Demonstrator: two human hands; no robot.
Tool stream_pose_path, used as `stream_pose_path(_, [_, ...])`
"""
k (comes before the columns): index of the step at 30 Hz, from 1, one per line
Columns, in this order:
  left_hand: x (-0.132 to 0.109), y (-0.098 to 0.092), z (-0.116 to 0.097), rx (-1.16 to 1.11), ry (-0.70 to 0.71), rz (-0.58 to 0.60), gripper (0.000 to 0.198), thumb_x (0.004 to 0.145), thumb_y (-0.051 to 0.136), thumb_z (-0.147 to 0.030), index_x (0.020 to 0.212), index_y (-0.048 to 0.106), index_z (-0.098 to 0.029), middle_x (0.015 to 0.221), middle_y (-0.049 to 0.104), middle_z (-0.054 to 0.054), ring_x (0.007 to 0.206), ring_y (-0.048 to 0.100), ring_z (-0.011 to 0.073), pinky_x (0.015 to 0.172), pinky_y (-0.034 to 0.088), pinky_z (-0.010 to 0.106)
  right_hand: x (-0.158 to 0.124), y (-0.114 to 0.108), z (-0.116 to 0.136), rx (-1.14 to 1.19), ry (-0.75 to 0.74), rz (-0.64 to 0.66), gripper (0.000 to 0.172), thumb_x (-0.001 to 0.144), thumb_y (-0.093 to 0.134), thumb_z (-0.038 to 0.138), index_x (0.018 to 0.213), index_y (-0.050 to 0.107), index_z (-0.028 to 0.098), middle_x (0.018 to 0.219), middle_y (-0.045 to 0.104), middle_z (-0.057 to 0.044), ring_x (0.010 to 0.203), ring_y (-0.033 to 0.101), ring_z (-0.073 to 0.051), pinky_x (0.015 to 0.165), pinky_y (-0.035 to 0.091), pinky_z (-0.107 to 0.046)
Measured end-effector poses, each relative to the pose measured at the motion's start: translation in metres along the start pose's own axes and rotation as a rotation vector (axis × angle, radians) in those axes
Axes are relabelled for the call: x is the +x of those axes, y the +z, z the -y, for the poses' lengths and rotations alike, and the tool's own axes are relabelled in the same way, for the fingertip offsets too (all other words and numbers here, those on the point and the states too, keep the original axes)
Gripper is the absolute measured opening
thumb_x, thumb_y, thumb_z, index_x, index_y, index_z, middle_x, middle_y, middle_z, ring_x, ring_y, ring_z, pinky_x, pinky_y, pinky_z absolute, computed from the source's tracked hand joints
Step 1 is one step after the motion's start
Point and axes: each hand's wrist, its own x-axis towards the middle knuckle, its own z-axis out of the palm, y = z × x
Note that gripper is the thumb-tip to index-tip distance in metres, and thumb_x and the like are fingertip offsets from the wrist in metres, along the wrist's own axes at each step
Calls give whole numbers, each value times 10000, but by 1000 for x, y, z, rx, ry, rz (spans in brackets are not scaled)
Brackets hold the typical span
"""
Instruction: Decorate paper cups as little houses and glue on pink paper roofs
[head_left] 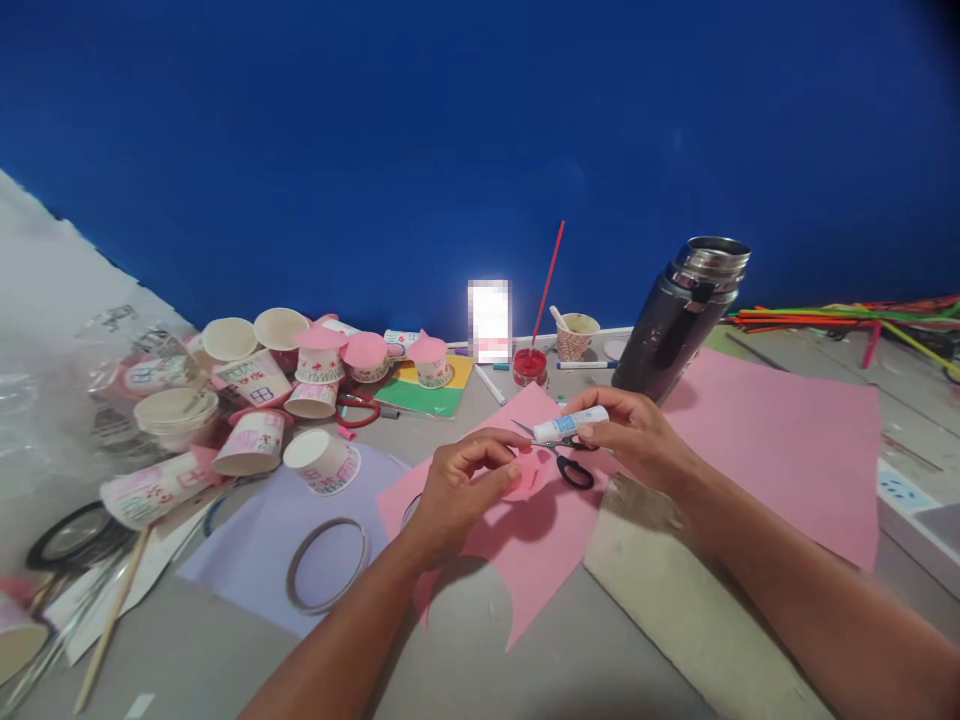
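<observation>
My left hand (476, 470) pinches a small piece of pink paper (531, 474) between thumb and fingers. In my right hand (626, 430) is a white and blue glue stick (571, 424), held sideways just above the pink piece; I cannot make out whether the two touch. Scissors with black handles (576, 472) lie beneath, partly hidden by the glue stick and fingers. Under both hands spreads a pink sheet (551, 545) with a curved piece cut out of its near edge.
Several decorated paper cups (251, 443) crowd the left side, beside a purple sheet (247, 550) bearing a tape ring (328, 565). A dark flask (679, 320) stands open-topped behind my right hand. Nearby are a red paint jar (531, 368) and a beige cloth (660, 560).
</observation>
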Motion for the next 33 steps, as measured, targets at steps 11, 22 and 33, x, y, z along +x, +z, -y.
stream_pose_path(11, [1, 6, -9, 82, 45, 69, 115, 804, 718, -224, 691, 724, -206, 1042, 785, 107, 1030, 710, 263, 957, 511, 373, -2, 14, -3, 272, 124, 27, 386, 725, 880, 519, 918, 805, 192, 713, 663, -20, 585, 478, -103, 527, 351, -252])
stream_pose_path(22, [-5, 8, -7, -18, 30, 86, 88, 814, 776, -283, 751, 777, -220, 1235, 715, 108, 1233, 625, 295, 1057, 464, 402, -6, 25, -24, 133, 105, -48, 454, 741, 904, 461, 1093, 741, 225, 655, 592, 41, 480, 446, -86, 451, 309, -245])
stream_pose_path(33, [-14, 28, -4, -476, -129, 4, 209, 711, 915, -362, 716, 777, -205, 1348, 687, 126, 1297, 610, 354, 923, 539, 409, -21, 58, -19, 22, 0, -222, 347, 594, 954, 412, 772, 712, 239, 836, 733, -39, 717, 632, -202, 649, 510, -338])
